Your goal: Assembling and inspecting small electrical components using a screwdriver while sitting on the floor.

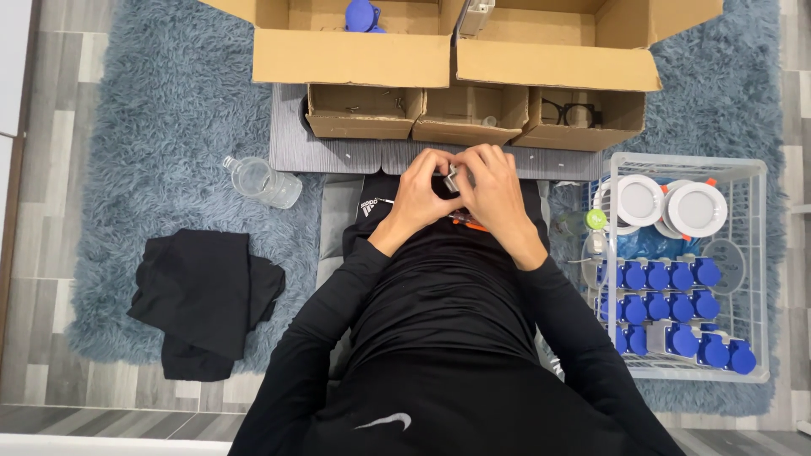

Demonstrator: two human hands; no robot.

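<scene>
My left hand (424, 193) and my right hand (492, 192) meet over my lap, just below the edge of a low grey table (338, 154). Between their fingers they pinch a small dark and silvery part (449, 180); most of it is hidden by the fingers. An orange object (470, 224) peeks out under my right wrist. Both arms wear black sleeves.
Three small open cardboard boxes (365, 111) sit on the table, one with black glasses (571, 112). Two large cartons (355, 42) stand behind. A white wire basket (684, 262) at right holds several blue plugs and round white lamps. A clear bottle (260, 181) and black cloth (207, 295) lie left on the blue rug.
</scene>
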